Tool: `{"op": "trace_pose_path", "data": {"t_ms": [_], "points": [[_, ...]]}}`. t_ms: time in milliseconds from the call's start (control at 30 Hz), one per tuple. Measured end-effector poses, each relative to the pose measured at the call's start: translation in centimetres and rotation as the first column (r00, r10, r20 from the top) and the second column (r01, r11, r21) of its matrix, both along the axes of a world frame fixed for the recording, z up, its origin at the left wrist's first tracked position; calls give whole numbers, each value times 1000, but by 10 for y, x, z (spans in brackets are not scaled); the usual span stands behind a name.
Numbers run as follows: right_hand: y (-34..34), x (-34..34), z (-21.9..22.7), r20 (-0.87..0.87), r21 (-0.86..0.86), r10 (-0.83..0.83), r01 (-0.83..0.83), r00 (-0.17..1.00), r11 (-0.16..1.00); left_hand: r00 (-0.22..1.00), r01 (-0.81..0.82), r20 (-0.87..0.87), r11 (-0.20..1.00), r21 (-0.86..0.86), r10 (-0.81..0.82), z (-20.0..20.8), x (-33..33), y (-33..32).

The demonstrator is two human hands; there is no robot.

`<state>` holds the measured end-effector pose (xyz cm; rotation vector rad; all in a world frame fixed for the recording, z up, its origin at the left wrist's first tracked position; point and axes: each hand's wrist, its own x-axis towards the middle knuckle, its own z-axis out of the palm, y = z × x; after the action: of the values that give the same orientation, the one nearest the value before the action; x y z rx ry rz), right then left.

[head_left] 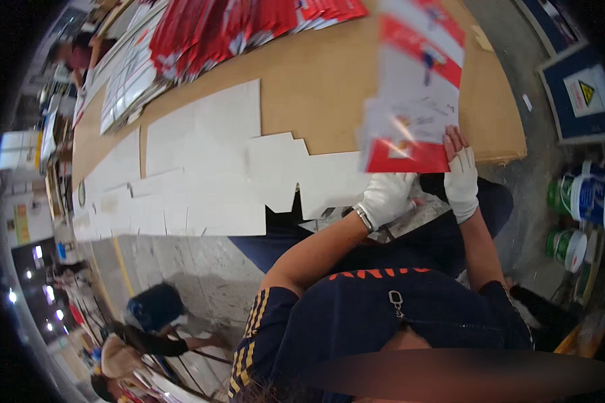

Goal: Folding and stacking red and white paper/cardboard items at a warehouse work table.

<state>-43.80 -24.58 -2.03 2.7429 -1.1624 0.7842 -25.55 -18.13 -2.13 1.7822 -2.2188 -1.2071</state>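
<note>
Both of my hands wear white gloves, with some fingertips bare on the right. Between them is a stack of red-and-white printed card sheets (423, 101), upright or tilted over the table's near edge and blurred on its left side. My left hand (387, 199) grips the lower edge, its fingers partly hidden behind the sheets. My right hand (461, 176) closes on the right edge near the lower corner, fingertips against the printed face. Below and left of the sheets, flat white cardboard (208, 161) with cut notches lies on the brown table (323, 80).
Large piles of red printed sheets (208, 33) lie at the far left, beside a white stack (131, 94). Buckets (590, 193) and a blue panel with a warning sign (581, 94) stand to the right. Other people (131, 356) are at the left, one lower and one farther away.
</note>
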Motion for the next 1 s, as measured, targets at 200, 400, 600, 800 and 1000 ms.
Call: {"op": "trace_pose_path", "data": {"t_ms": [200, 400, 600, 800, 1000], "points": [[-41, -26, -22, -166, 47, 57, -50, 985, 998, 958, 72, 255, 756, -650, 128, -1, 79, 76], [-46, -29, -33, -160, 55, 33, -25, 987, 998, 997, 19, 69, 696, -718, 44, -13, 146, 76], [-56, -41, -34, -111, 141, 61, -45, 992, 989, 940, -301, -311, 769, -564, 140, -15, 148, 39], [-42, -41, -24, 151, 270, -41, -2, 988, 963, 738, -669, -317, 585, -458, 596, -28, 113, 20], [-19, 17, 8, -258, 324, 341, -252, 904, 912, 914, -109, 212, 712, -693, 346, -14, 96, 9]]}}
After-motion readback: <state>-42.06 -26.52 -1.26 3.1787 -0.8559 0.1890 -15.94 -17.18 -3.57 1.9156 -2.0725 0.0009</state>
